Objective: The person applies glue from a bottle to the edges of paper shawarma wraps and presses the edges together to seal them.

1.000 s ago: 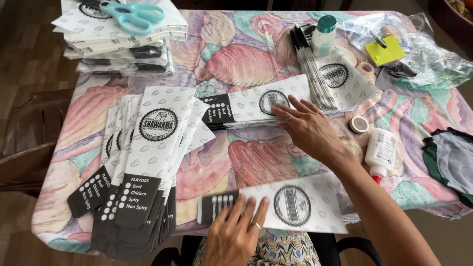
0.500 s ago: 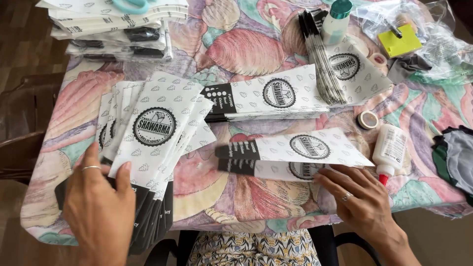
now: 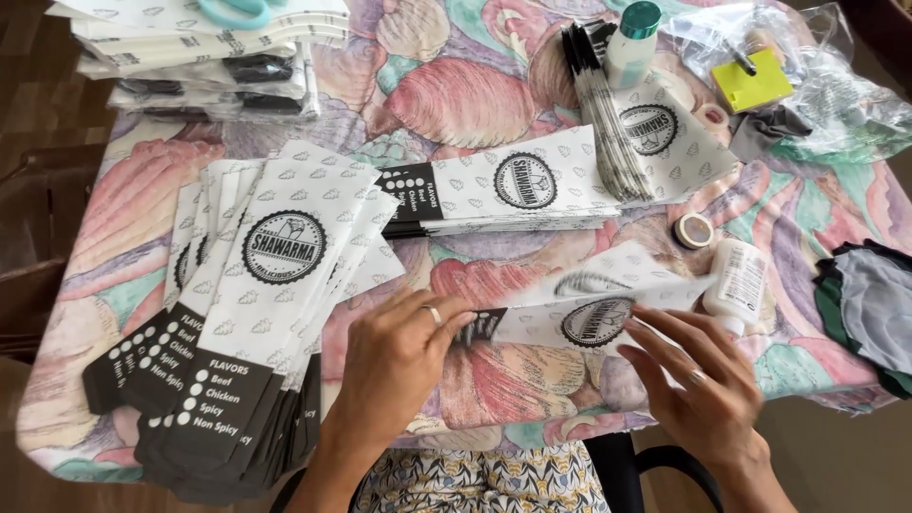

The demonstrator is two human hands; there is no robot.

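A white paper sleeve [image 3: 579, 318] with a round black emblem and a black end lies partly folded near the table's front edge. My left hand [image 3: 404, 356], with a ring, pinches its black end. My right hand [image 3: 698, 380] presses on its right part, fingers spread over the paper. Both hands grip this one sleeve. To the left lies a fanned pile of the same printed sleeves [image 3: 256, 304]. Behind the hands sits a smaller flat stack of sleeves [image 3: 503, 190].
A white glue bottle [image 3: 736, 280] and a tape roll [image 3: 693, 230] lie right of the sleeve. A teal-capped bottle [image 3: 632, 43], yellow notes [image 3: 750, 81] and plastic bags sit at the back right. Stacked sleeves with scissors [image 3: 204, 47] fill the back left. Dark fabric [image 3: 869, 313] lies at right.
My left hand has come from the fanned pile to the sleeve's black end. The sleeve has shifted toward me and is now lifted and folded between both hands.
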